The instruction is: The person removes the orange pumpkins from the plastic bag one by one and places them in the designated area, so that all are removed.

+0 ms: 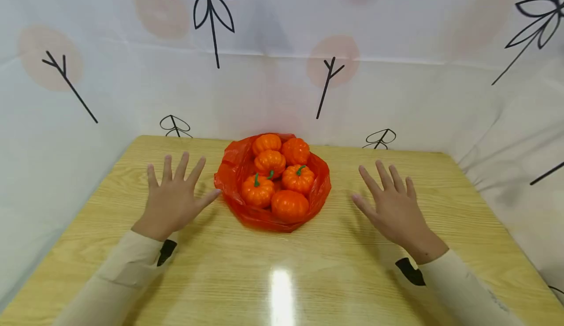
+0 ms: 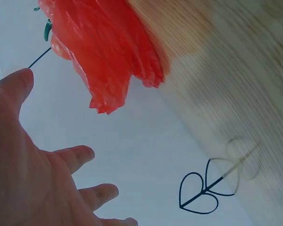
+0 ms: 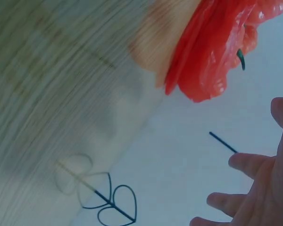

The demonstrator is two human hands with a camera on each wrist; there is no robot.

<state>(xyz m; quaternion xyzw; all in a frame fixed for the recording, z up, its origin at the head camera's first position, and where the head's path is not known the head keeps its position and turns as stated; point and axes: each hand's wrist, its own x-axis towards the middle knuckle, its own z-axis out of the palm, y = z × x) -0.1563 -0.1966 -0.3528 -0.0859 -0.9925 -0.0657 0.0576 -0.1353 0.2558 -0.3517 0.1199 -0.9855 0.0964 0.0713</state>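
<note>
A red plastic bag [image 1: 232, 169] stands at the back middle of the table, its mouth spread wide. Several small orange pumpkins [image 1: 257, 191] fill it, some with green stems. To the left of the bag, my left hand [image 1: 174, 201] is held over the table, palm down with fingers spread; its thumb tip overlaps the bag's edge in the head view. My right hand [image 1: 396, 213] hovers on the other side, also with spread fingers and nothing held. Both wrist views show the bag's crinkled side [image 2: 106, 56] beyond the thumb.
The wooden table [image 1: 229, 277] reaches back to a white cloth [image 1: 264, 96] printed with black plant drawings and pale pink spots. That cloth also rises along the left and right sides. A bright light reflection lies on the table's front middle.
</note>
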